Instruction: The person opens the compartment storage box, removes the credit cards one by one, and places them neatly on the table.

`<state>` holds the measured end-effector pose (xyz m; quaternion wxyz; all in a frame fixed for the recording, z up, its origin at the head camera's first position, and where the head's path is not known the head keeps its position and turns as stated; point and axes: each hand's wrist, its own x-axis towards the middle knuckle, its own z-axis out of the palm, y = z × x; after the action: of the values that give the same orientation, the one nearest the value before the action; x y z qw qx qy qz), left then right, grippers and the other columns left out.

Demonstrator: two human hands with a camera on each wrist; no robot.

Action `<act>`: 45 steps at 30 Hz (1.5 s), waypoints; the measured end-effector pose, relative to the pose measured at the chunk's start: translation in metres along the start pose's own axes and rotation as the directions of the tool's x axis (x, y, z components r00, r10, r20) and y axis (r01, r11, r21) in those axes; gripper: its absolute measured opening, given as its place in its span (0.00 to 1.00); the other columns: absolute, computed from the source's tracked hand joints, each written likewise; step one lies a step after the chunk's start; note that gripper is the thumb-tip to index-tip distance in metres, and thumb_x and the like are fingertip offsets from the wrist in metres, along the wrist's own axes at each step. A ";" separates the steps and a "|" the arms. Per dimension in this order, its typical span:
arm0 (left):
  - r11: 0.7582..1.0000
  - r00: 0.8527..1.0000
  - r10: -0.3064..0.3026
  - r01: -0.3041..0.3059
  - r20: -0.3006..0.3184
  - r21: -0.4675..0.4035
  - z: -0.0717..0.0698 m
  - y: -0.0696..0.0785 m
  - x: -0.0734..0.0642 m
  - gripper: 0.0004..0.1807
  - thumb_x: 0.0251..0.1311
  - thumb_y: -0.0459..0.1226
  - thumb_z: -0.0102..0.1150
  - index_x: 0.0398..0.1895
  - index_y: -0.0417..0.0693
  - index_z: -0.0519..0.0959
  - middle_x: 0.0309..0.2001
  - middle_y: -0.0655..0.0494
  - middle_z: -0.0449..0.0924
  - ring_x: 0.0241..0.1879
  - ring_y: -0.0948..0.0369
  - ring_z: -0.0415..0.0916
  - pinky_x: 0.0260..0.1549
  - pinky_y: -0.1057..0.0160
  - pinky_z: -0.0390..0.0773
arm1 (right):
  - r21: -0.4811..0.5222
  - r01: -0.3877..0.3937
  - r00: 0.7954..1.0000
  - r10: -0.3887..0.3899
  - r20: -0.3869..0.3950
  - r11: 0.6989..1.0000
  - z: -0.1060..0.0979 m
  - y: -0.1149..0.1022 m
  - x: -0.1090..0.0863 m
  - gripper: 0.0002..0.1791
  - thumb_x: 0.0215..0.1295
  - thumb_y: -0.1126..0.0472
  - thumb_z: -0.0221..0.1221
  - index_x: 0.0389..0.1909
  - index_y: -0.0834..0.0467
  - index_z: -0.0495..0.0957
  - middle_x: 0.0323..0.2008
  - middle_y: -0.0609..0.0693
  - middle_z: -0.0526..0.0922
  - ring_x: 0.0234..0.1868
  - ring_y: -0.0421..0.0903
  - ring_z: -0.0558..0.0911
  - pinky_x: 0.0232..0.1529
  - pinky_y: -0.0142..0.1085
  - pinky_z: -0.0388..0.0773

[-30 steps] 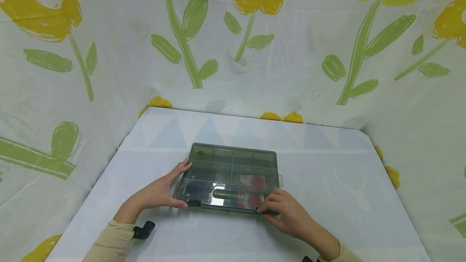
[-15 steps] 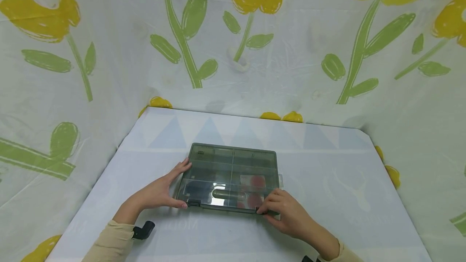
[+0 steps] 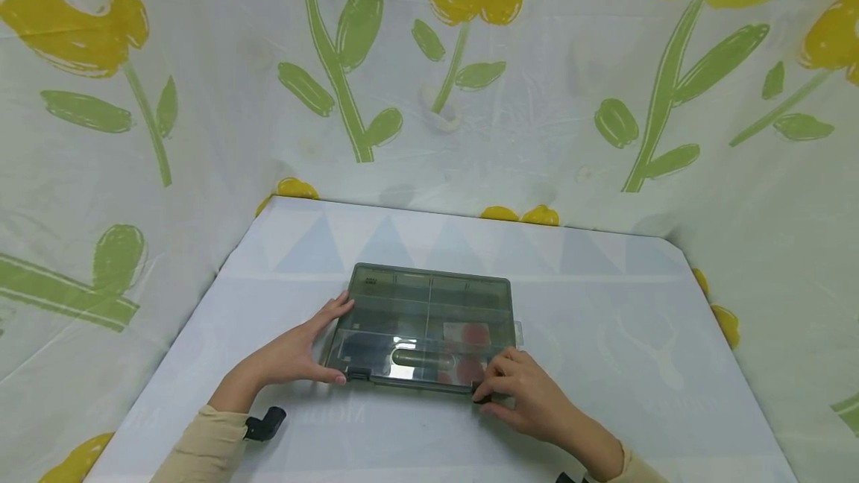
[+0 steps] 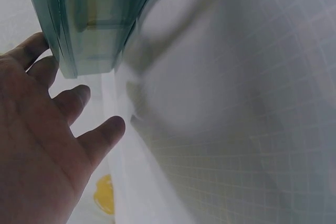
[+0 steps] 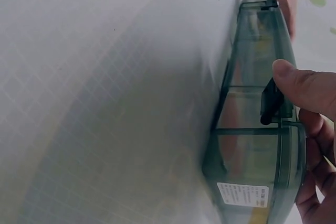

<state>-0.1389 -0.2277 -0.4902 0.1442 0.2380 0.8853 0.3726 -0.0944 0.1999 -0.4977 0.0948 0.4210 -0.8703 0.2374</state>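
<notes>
A translucent dark green divided plastic box (image 3: 389,311) lies with its lid down on the white table. My left hand (image 3: 291,356) steadies its left end, thumb at the front corner beside the left latch (image 3: 359,374), fingers extended along the side. In the left wrist view those fingers (image 4: 71,103) are spread, some touching the box wall. My right hand (image 3: 520,393) works at the front right, thumb and fingers around the black right latch (image 5: 272,103), which is tilted outward. The right wrist view shows the thumb against this latch and other fingers at the lid edge.
Red round pieces (image 3: 475,334) show through the lid on the right side. A clear tab (image 3: 518,334) sticks out at the box's right edge. The white table (image 3: 604,364) meets flower-printed cloth walls (image 3: 537,95) at the back and sides.
The right latch has swung outward from the front edge, and my right thumb and fingers have moved slightly down with it. My left hand and the box have stayed put.
</notes>
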 end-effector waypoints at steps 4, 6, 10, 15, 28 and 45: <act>1.000 1.000 -0.002 0.002 -0.001 0.006 0.000 0.000 0.000 0.66 0.45 0.56 0.80 0.83 0.51 0.48 0.83 0.51 0.36 0.79 0.39 0.39 0.64 0.29 0.63 | -0.014 0.010 1.000 -0.010 -0.009 1.000 0.001 0.000 0.001 0.13 0.48 0.53 0.79 0.33 0.39 0.87 0.37 0.31 0.73 0.39 0.33 0.66 0.40 0.30 0.66; 1.000 1.000 -0.003 0.003 -0.001 0.010 0.000 0.001 0.000 0.66 0.45 0.55 0.80 0.83 0.52 0.48 0.83 0.51 0.37 0.79 0.39 0.39 0.64 0.29 0.63 | -0.017 0.013 1.000 -0.013 -0.013 1.000 0.001 -0.001 0.001 0.12 0.47 0.52 0.79 0.33 0.39 0.88 0.37 0.31 0.73 0.39 0.33 0.66 0.40 0.30 0.66; 1.000 1.000 -0.006 0.006 0.000 0.008 0.000 0.001 0.000 0.66 0.45 0.55 0.81 0.83 0.51 0.49 0.83 0.52 0.36 0.79 0.38 0.39 0.64 0.29 0.63 | -0.018 0.014 1.000 -0.014 -0.014 1.000 0.001 -0.001 0.001 0.12 0.48 0.51 0.79 0.33 0.39 0.88 0.36 0.31 0.72 0.39 0.33 0.65 0.40 0.30 0.65; 1.000 1.000 -0.020 0.020 -0.001 0.009 0.000 0.001 0.000 0.66 0.45 0.55 0.81 0.83 0.51 0.49 0.83 0.53 0.36 0.79 0.38 0.39 0.64 0.28 0.62 | -0.013 0.008 1.000 -0.009 -0.010 1.000 0.001 -0.001 0.002 0.12 0.48 0.51 0.79 0.33 0.38 0.87 0.36 0.30 0.71 0.38 0.33 0.64 0.40 0.30 0.64; 1.000 1.000 -0.012 0.012 0.004 0.014 0.002 -0.003 0.002 0.67 0.45 0.60 0.79 0.83 0.52 0.48 0.83 0.50 0.35 0.77 0.38 0.49 0.63 0.31 0.67 | 0.063 -0.013 1.000 0.015 -0.026 0.998 -0.001 -0.004 0.002 0.13 0.51 0.52 0.78 0.36 0.37 0.85 0.35 0.31 0.73 0.39 0.32 0.66 0.41 0.31 0.66; 1.000 1.000 -0.011 0.011 -0.008 0.005 0.003 -0.001 0.001 0.67 0.45 0.57 0.80 0.83 0.53 0.48 0.83 0.52 0.35 0.77 0.38 0.49 0.63 0.31 0.67 | 0.150 -0.050 0.999 0.050 0.006 0.987 -0.002 -0.007 0.019 0.14 0.61 0.57 0.73 0.47 0.45 0.84 0.43 0.32 0.80 0.42 0.33 0.74 0.42 0.35 0.77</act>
<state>-0.1388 -0.2266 -0.4931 0.1424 0.2319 0.8880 0.3706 -0.1010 0.1844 -0.4873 0.0561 0.4053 -0.8604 0.3039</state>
